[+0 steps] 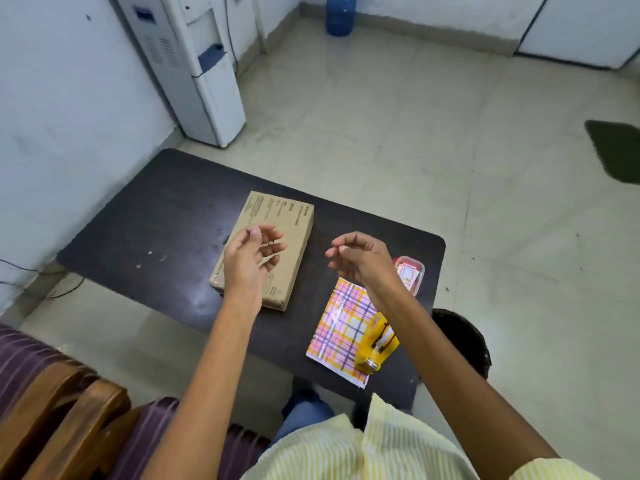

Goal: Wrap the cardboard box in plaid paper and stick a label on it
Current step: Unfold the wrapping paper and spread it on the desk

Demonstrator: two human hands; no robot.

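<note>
Box: cardboard box [273, 216] flat under your left hand [247, 261]; long axis points away
Grip: left hand, right hand [363, 259] slack; empty
Tub: red tub [421, 276] beside right hand; holds labels [407, 271]

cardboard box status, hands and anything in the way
Both open, empty: left hand, right hand. Bare cardboard box on table, unwrapped. A yellow bottle lies on the plaid paper.
</note>
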